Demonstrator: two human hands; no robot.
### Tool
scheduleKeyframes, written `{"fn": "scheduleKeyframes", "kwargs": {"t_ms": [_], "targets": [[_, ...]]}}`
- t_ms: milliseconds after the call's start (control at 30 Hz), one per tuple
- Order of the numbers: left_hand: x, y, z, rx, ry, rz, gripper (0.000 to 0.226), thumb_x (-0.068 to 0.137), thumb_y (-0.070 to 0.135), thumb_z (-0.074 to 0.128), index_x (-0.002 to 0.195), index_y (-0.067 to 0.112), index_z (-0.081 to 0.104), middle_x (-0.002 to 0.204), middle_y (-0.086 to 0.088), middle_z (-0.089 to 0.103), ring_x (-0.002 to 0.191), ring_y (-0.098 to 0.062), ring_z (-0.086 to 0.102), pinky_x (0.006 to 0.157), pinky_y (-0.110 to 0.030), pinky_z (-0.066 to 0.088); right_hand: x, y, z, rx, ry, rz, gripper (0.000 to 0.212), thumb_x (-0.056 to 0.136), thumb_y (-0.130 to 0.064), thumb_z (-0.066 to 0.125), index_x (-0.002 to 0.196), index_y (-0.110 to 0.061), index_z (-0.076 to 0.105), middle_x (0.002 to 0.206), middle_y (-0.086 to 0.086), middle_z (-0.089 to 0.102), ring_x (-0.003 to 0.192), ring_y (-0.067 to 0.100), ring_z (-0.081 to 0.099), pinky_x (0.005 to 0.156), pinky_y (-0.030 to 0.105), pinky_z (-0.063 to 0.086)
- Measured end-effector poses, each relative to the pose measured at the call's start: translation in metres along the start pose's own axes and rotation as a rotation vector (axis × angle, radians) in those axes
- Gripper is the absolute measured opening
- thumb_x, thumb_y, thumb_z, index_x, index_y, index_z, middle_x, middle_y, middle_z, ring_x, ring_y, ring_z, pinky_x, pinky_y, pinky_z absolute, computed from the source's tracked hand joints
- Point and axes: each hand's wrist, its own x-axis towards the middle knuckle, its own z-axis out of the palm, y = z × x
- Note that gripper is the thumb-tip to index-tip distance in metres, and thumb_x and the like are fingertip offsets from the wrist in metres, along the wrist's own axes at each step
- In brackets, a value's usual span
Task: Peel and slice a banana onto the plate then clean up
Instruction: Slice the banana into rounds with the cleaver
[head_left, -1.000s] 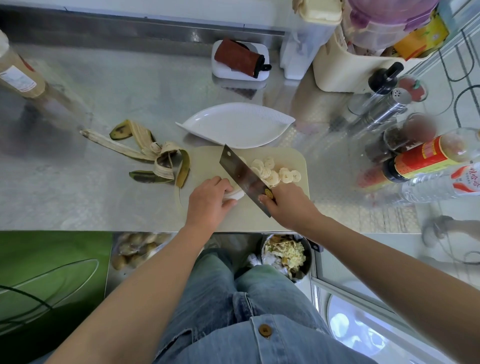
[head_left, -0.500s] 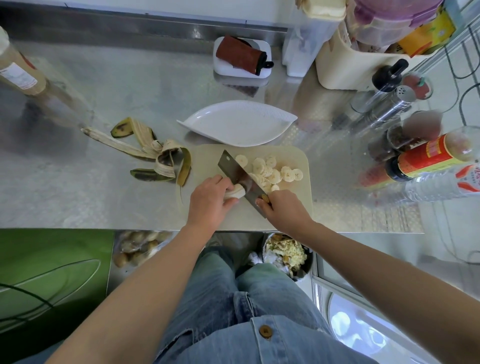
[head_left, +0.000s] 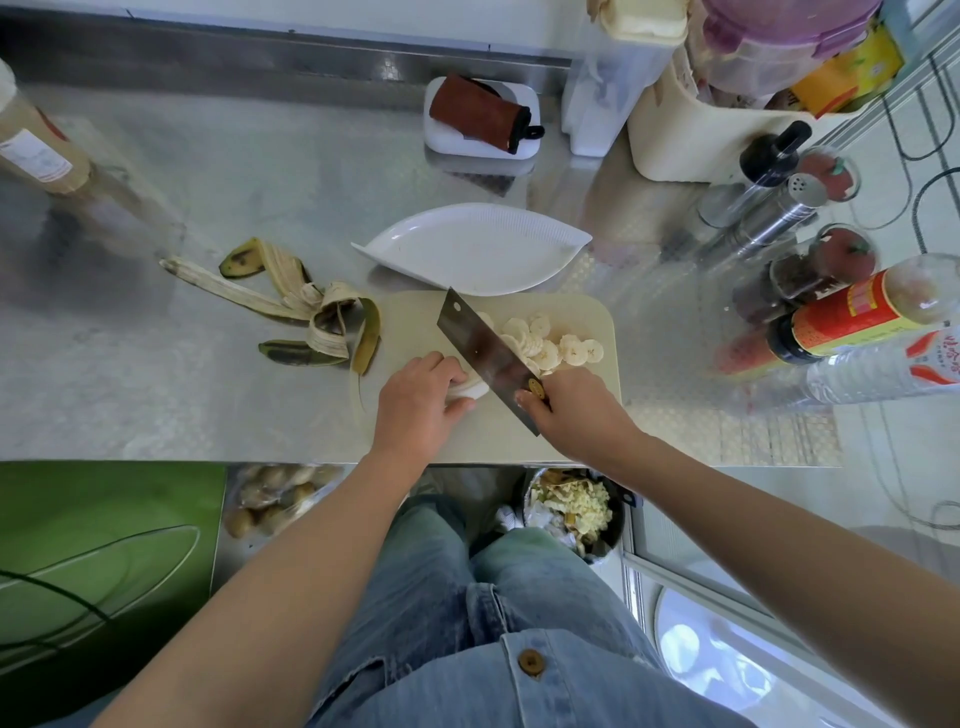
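Banana stub (head_left: 471, 388), peeled, lies on cutting board (head_left: 410, 322) at counter's near edge. Most of it is hidden under left hand (head_left: 415, 402), whose fingers curl over it and hold it down; only the pale cut end shows. Cleaver (head_left: 485, 353) stands edge-down just right of that end, blade running diagonally away from the person. Right hand (head_left: 571, 410) grips the handle, which is almost wholly covered by the fist. Cut slices (head_left: 545, 340) are heaped beyond the blade on the board's right half, some masked by the steel, so no count is possible. White leaf-shaped plate (head_left: 467, 249) sits just behind the board, its near rim overlapping the board's far edge. Peel (head_left: 306, 317) sprawls on steel counter (head_left: 260, 182) to the left, one strip touching the board. Right side: crowd of bottles & jars (head_left: 852, 317), several cut off by frame, labels unreadable. Below the counter edge, a bin (head_left: 571, 506) of pale scraps, partly blocked by the person's denim-clad knee.
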Motion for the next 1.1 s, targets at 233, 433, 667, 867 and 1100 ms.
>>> {"fn": "scheduleKeyframes", "kwargs": {"t_ms": [233, 433, 667, 867, 1100], "targets": [[0.0, 0.001, -0.001, 0.0, -0.011, -0.009, 0.029, 0.068, 0.023, 0.083, 0.088, 0.013, 0.064, 0.086, -0.003, 0.063, 0.076, -0.023, 0.056, 0.06, -0.027, 0.036, 0.0, -0.009, 0.011, -0.026, -0.018, 0.014, 0.048, 0.099, -0.031, 0.043, 0.055, -0.02, 0.029, 0.056, 0.0, 0.035, 0.055, 0.021, 0.039, 0.045, 0.026, 0.019], [-0.001, 0.003, -0.003, 0.013, -0.036, -0.019, 0.029, 0.072, 0.026, 0.08, 0.092, 0.015, 0.062, 0.09, -0.002, 0.061, 0.081, -0.021, 0.054, 0.062, -0.027, 0.034, 0.005, -0.01, 0.027, 0.022, -0.01, 0.034, 0.043, 0.1, -0.033, 0.042, 0.062, -0.012, 0.04, 0.057, 0.003, 0.038, 0.062, 0.025, 0.045, 0.052, 0.031, 0.028], [-0.006, -0.006, -0.004, -0.073, -0.085, 0.015, 0.04, 0.073, 0.024, 0.079, 0.107, 0.013, 0.06, 0.104, -0.005, 0.059, 0.094, -0.021, 0.053, 0.074, -0.028, 0.045, 0.005, 0.001, 0.009, 0.095, 0.059, 0.025, 0.048, 0.098, -0.034, 0.046, 0.061, -0.003, 0.053, 0.055, 0.01, 0.051, 0.055, 0.026, 0.051, 0.056, 0.038, 0.041], [-0.01, -0.008, -0.008, -0.047, -0.072, 0.002, 0.031, 0.078, 0.02, 0.076, 0.105, 0.012, 0.063, 0.103, -0.005, 0.061, 0.093, -0.022, 0.054, 0.073, -0.027, 0.044, -0.001, 0.001, 0.0, 0.044, 0.039, -0.012, 0.045, 0.097, -0.035, 0.048, 0.059, -0.01, 0.048, 0.052, 0.004, 0.045, 0.051, 0.021, 0.045, 0.05, 0.034, 0.034], [-0.01, -0.004, -0.009, -0.036, -0.081, -0.034, 0.03, 0.08, 0.023, 0.074, 0.107, 0.013, 0.064, 0.107, -0.004, 0.062, 0.097, -0.019, 0.054, 0.076, -0.02, 0.038, -0.001, -0.002, 0.001, 0.003, 0.012, 0.015, 0.047, 0.097, -0.035, 0.047, 0.055, -0.014, 0.042, 0.053, 0.003, 0.044, 0.053, 0.022, 0.046, 0.049, 0.032, 0.033]]}}
